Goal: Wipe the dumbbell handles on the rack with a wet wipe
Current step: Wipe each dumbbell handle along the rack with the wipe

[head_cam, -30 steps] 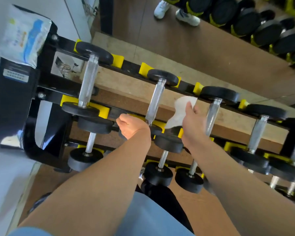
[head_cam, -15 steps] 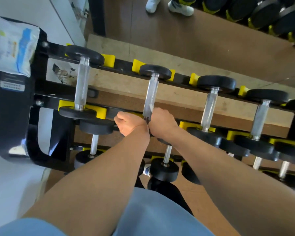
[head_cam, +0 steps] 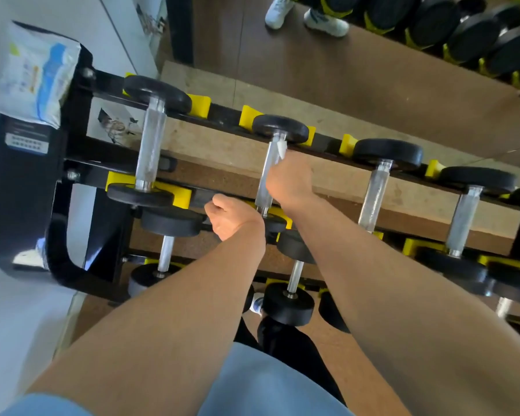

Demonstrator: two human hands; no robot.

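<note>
Leftmost, wipes pack (head_cam: pixel 32 75) lies atop rack (head_cam: pixel 24 187) end. Left hand (head_cam: pixel 233 217) grips front rail (fingers curled). Right hand (head_cam: pixel 288 178) wraps wet wipe (head_cam: pixel 281 147) round second dumbbell handle (head_cam: pixel 267 175), top tier.

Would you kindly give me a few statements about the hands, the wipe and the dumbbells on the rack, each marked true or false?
1. The right hand is wrapped round the handle of the second dumbbell on the top row. True.
2. A bit of the wet wipe shows above the right hand, against the handle. True.
3. The left hand holds the wipe. False: it is curled at the front rail of the rack, with no wipe visible in it.
4. The pack of wipes lies on the floor. False: it sits on top of the rack's left end.
5. The first dumbbell is being wiped. False: no hand touches it.
</note>
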